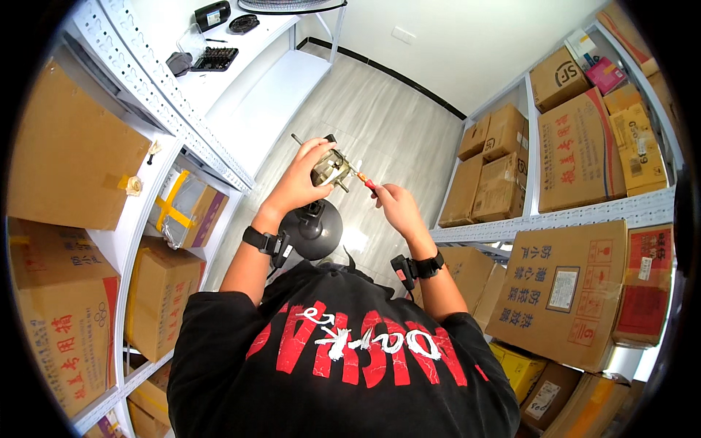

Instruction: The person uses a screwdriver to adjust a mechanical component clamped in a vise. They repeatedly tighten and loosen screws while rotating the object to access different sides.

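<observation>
My left hand (298,175) grips a bare metal fan motor (331,169) with a thin shaft sticking out at its upper left. In my right hand (400,209) is a small screwdriver (367,182) with a red and yellow handle, my fingers pinched round its end. Its tip points at the motor's right side; whether it touches a screw is too small to tell. Under the motor stands a round black fan base (314,228) with a short post, partly hidden by my left hand and wrist.
A white shelf (255,44) at upper left bears a bit set (214,59), a black housing (212,14), a round black part (244,24), a grey cloth (178,64) and a fan grille (288,7). Racks with cardboard boxes (580,146) flank me on both sides.
</observation>
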Tool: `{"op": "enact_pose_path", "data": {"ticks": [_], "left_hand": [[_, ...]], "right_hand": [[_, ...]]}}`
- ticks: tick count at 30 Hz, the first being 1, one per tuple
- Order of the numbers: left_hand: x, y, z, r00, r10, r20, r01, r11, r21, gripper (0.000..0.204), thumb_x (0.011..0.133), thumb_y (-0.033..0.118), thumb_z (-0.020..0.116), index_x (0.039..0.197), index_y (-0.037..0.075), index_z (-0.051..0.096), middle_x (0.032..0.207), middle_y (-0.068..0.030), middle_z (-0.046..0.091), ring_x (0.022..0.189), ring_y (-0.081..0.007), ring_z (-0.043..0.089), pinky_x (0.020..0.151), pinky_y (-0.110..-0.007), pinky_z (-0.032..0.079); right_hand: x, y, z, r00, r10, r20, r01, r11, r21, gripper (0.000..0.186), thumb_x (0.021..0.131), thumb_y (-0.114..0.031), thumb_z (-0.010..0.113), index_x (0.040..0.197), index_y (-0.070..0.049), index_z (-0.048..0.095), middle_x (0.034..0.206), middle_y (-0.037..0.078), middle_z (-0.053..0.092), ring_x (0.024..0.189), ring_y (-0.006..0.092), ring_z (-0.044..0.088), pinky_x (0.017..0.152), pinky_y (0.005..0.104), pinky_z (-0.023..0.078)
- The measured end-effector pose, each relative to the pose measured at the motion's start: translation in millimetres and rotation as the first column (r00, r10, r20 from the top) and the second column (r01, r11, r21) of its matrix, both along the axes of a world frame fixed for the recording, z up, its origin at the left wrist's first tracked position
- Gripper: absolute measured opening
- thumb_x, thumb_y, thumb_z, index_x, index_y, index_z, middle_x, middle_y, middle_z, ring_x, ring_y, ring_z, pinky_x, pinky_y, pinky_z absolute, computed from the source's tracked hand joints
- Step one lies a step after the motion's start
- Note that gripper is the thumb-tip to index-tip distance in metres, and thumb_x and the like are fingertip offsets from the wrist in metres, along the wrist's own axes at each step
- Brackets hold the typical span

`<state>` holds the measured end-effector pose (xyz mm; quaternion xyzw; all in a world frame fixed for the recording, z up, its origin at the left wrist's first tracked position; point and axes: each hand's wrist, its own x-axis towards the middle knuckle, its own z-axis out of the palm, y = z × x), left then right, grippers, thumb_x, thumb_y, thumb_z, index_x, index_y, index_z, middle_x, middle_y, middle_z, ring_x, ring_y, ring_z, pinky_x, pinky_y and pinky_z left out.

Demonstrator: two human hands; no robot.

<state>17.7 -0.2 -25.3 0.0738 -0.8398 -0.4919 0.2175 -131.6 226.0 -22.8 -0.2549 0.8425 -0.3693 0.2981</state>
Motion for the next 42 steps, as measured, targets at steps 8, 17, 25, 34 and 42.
{"op": "enact_pose_path", "data": {"ticks": [8,17,25,34,42], "left_hand": [[9,8,-13,0.977,0.206,0.051,-0.206,0.979,-0.003,0.074,0.070,0.016,0.084,0.136,0.003,0.051,0.135,-0.0164,0.051,0.123,-0.0363,0.056,0.105,-0.044,0.049],[11,-18,-15,0.997,0.074,0.020,-0.072,0.994,-0.083,0.074,0.068,0.016,0.085,0.135,-0.002,0.061,0.133,-0.0160,0.056,0.125,-0.0354,0.055,0.109,-0.042,0.046],[9,-35,-18,0.997,-0.073,-0.019,0.072,0.996,-0.058,0.076,0.069,0.013,0.081,0.141,0.001,0.058,0.136,-0.0155,0.054,0.131,-0.0348,0.051,0.113,-0.042,0.043],[3,-49,-47,0.967,-0.155,-0.204,0.124,0.979,-0.159,0.078,0.067,0.015,0.080,0.141,0.001,0.057,0.137,-0.0190,0.053,0.128,-0.0367,0.054,0.111,-0.044,0.043],[-5,-56,-77,0.895,-0.230,-0.382,0.134,0.956,-0.261,0.077,0.066,0.012,0.072,0.140,0.002,0.057,0.132,-0.0181,0.054,0.121,-0.0355,0.056,0.105,-0.041,0.048]], "right_hand": [[24,-5,-2,0.966,-0.117,-0.232,0.037,0.946,-0.322,0.035,0.095,-0.034,0.068,0.098,0.001,0.072,0.081,0.017,0.069,0.075,0.0303,0.069,0.073,0.0411,0.054],[43,-6,19,0.960,-0.119,-0.253,0.120,0.993,-0.013,0.030,0.090,-0.028,0.072,0.092,0.002,0.071,0.083,0.018,0.070,0.075,0.0361,0.067,0.071,0.0454,0.053],[89,-13,23,0.850,-0.208,-0.484,0.194,0.978,-0.080,0.020,0.088,-0.020,0.074,0.086,-0.001,0.069,0.084,0.017,0.065,0.073,0.0365,0.066,0.067,0.0450,0.052],[128,-22,25,0.558,-0.271,-0.785,0.154,0.963,-0.223,0.016,0.082,-0.004,0.079,0.096,-0.004,0.070,0.090,0.012,0.067,0.072,0.0308,0.065,0.066,0.0408,0.052],[155,-11,-21,0.403,-0.323,-0.856,-0.199,0.882,-0.427,0.028,0.081,0.003,0.074,0.108,0.002,0.069,0.104,0.017,0.067,0.085,0.0277,0.066,0.070,0.0345,0.055]]}}
